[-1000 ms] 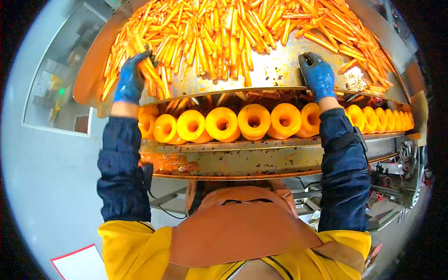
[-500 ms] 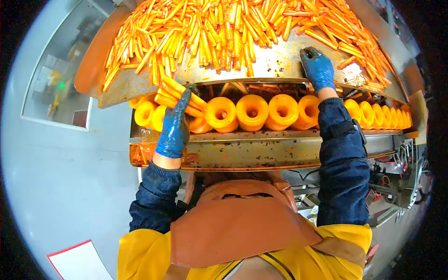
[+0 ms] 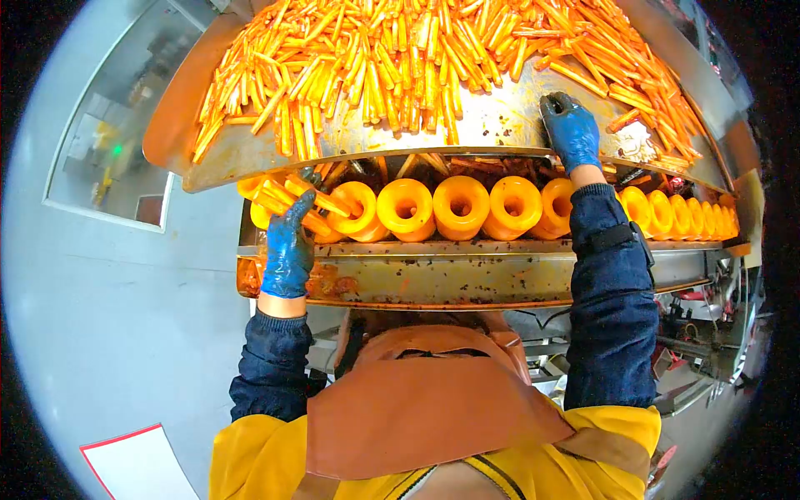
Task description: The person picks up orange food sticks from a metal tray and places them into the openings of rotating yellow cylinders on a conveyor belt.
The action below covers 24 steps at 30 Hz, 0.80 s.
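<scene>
Seen from above, two blue-gloved hands work at a metal tray. The left hand (image 3: 289, 237), at 9 o'clock, is closed around a small bundle of orange sticks (image 3: 268, 200), at least three, slanting from 10 toward 4 o'clock over the left end of a row of yellow cups (image 3: 461, 231). The right hand (image 3: 572, 133), at 2 o'clock, rests on the bare metal of the tray (image 3: 492, 117), fingers curled in; whether anything is inside them cannot be told. The left forearm points up toward 12 o'clock; the right arm reaches farther forward, nearly straight. Five round cup openings show between the arms, with roughly seven more beyond the right sleeve (image 3: 612, 292), toward 3 o'clock. Loose sticks (image 3: 417, 58), too many to count, heap across the tray at 12 o'clock. A brown apron (image 3: 433, 412) lies at 6 o'clock.
</scene>
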{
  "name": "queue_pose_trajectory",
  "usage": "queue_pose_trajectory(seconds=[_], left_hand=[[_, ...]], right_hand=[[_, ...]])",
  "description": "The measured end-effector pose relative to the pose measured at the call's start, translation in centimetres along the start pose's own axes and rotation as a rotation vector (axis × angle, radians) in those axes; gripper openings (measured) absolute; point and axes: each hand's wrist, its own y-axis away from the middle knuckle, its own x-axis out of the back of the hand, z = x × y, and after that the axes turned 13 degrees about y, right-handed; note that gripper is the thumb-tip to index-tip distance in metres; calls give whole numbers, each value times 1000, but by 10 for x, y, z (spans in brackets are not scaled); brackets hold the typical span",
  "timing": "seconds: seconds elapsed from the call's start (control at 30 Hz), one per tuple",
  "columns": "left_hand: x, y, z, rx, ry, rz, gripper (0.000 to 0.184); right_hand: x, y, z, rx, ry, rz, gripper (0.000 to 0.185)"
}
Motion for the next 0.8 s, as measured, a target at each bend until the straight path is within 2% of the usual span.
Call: queue_pose_trajectory(seconds=[0.03,0.1,0.13,0.23,0.3,0.37,0.4,0.5,0.57,0.6,0.63,0.7,0.73,0.77,0.8], left_hand=[[-4,0,5,-1,1,2,32],[-34,-7,44,73,529,181,36],[-36,-10,50,95,635,235,39],[-16,-17,17,194,687,198,41],[-32,-14,28,235,632,173,37],[-47,-13,33,112,283,196,32],[-57,-15,39,148,211,217,32],[-76,-28,21,145,-69,-14,33],[-83,-30,3,2,-456,-193,32],[-89,-29,1,-127,-432,-238,31],[-84,-31,-4,-129,-431,-238,31],[-71,-37,-2,-497,-866,-325,28],[-68,-35,10,-220,-641,-190,22],[-64,-34,27,-225,-507,-13,21],[-53,-34,43,-103,-434,55,23]], right_hand=[[0,0,0,-14,2,-19,38],[0,-1,1,-8,-3,-20,38],[-1,-1,0,-6,-9,-23,38],[-1,0,0,-14,-19,-11,38],[-1,0,0,-13,-10,-4,38],[-1,1,1,-17,1,0,39],[-3,0,1,-10,-2,13,39],[-4,1,2,3,-13,19,40],[-2,-1,1,5,-24,20,40],[-1,1,1,6,-24,23,40],[-1,1,0,8,-25,25,40],[-2,0,2,4,-37,24,40],[-2,0,2,8,-35,39,39],[-4,1,2,11,-33,50,39],[-3,2,2,6,-32,46,39]])
